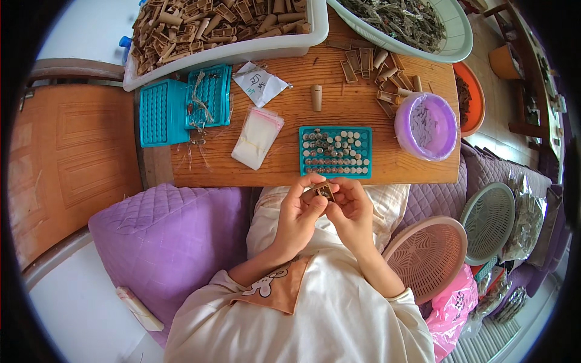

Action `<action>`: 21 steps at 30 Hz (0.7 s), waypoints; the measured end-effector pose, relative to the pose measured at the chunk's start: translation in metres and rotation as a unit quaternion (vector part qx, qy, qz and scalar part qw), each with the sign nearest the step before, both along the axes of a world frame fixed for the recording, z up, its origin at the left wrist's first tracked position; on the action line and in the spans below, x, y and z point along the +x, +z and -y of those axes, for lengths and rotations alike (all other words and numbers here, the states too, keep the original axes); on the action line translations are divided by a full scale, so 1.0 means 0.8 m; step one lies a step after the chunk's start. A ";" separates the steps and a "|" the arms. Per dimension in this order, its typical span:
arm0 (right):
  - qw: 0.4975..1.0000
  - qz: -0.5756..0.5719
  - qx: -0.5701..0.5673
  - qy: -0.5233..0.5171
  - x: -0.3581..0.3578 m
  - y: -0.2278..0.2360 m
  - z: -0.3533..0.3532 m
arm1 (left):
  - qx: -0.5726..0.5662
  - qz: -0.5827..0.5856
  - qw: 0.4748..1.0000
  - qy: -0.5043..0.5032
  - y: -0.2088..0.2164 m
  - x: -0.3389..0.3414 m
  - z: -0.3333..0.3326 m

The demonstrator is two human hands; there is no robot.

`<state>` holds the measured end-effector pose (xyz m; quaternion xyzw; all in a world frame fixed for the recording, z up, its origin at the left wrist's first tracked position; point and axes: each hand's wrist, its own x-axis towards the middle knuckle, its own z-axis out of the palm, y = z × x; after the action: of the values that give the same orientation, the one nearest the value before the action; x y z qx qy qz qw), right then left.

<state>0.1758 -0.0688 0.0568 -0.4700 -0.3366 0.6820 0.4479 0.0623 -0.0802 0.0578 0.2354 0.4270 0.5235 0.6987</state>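
Observation:
Both of my hands meet just in front of the table's near edge, around a small brown plastic casing (327,191). My left hand (296,215) pinches its left side between thumb and fingers. From the other side, the fingertips of my right hand (353,216) close on it. The casing's open side shows small parts within, too small to make out. Right beyond my hands lies a teal tray (368,137) with rows of small round metal pieces, button cells by their look. A single brown casing (316,97) lies farther back on the wooden table (290,121).
A white bin (230,58) heaped with brown casings stands at the back left. Loose casings (363,63) lie near a purple tub (449,130) and a pale green basin (461,45). Teal trays (162,115) and clear bags (257,139) are at left; a pink colander (423,254) is at right.

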 end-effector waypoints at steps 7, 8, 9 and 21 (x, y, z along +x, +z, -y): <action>0.996 0.052 -0.008 0.065 0.011 -0.014 -0.008 | 0.023 -0.071 0.997 -0.023 -0.004 0.004 0.003; 0.996 0.053 -0.009 0.065 0.015 -0.013 -0.013 | 0.023 -0.071 0.997 -0.022 -0.005 0.001 0.001; 0.991 0.080 0.042 0.099 0.021 -0.011 -0.022 | -0.008 -0.031 0.999 -0.021 -0.007 -0.004 -0.002; 0.815 0.545 0.193 -0.035 0.026 -0.044 -0.087 | -0.067 0.054 0.996 0.030 -0.012 -0.024 -0.021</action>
<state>0.1967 0.0012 0.0213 -0.6802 -0.6336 0.2188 0.2966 0.0428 -0.0631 0.0480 0.1469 0.4298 0.5263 0.7188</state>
